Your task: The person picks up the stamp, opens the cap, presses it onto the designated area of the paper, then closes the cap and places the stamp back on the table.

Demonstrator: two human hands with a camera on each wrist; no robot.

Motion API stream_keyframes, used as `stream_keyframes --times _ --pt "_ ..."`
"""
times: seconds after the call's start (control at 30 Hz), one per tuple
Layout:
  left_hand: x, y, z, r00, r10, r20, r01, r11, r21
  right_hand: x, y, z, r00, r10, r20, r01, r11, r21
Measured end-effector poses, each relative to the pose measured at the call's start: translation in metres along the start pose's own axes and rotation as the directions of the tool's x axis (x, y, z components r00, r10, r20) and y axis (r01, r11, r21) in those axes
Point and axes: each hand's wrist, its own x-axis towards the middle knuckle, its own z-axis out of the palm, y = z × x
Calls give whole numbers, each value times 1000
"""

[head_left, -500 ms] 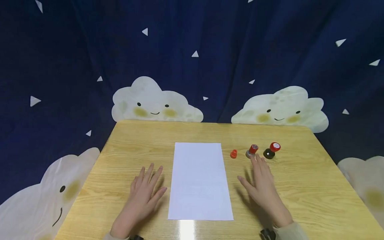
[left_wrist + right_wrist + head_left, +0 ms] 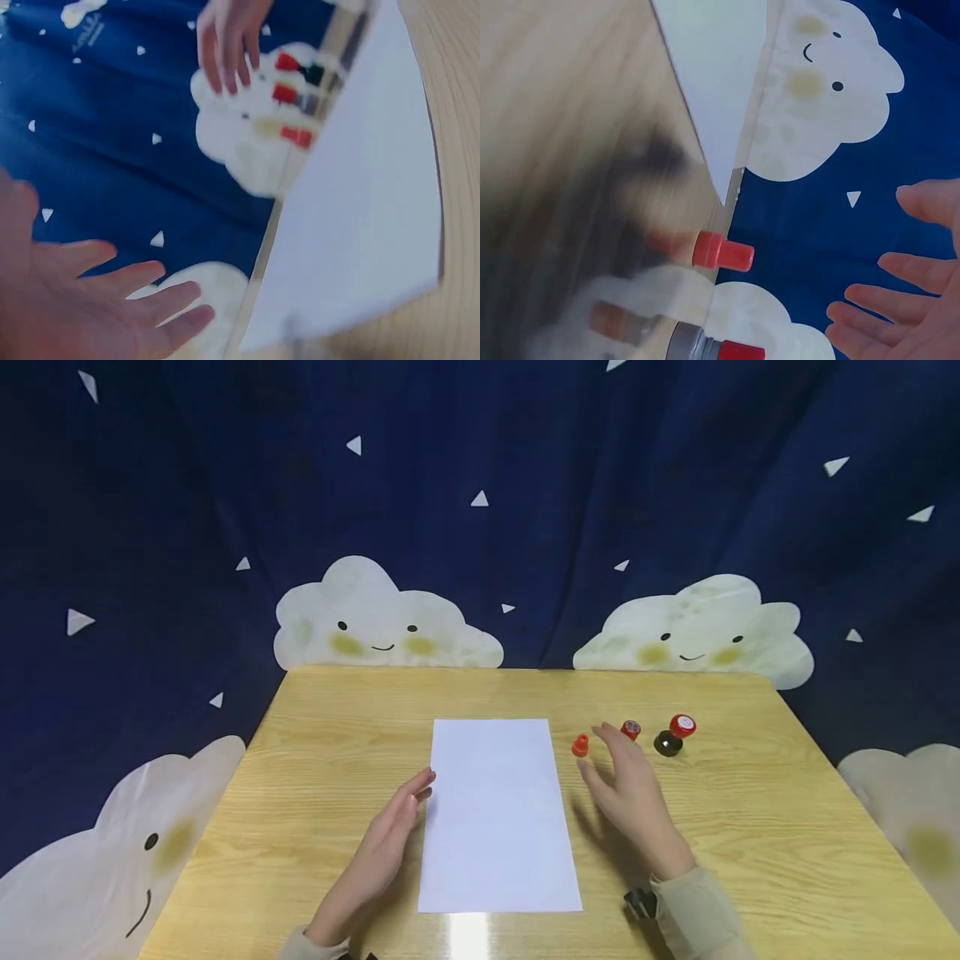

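Note:
A white sheet of paper [image 2: 498,827] lies on the wooden table. Beside its left edge, my left hand [image 2: 382,847] is turned on its side with the fingers extended, holding nothing. My right hand [image 2: 633,793] hovers right of the paper, thumb and fingers spread apart near a small red stamp [image 2: 581,746], not touching it. Partly hidden behind that hand is a stamp with a red top and grey base [image 2: 686,341]. Farther right stands a black stamp with a round red knob [image 2: 682,726].
The wooden table [image 2: 345,718] reaches back to a dark blue curtain [image 2: 420,460] printed with white clouds and triangles. A glare spot shows on the table below the paper's near edge.
My right hand has moved left and forward toward the small red stamp. My left hand has turned onto its side and shifted right, to the paper's left edge.

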Motion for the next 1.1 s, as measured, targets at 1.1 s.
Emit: stream_keyframes --times 1.1 --pt "51 -24 76 966 -248 75 111 132 -985 37 20 61 959 211 191 -194 976 -104"
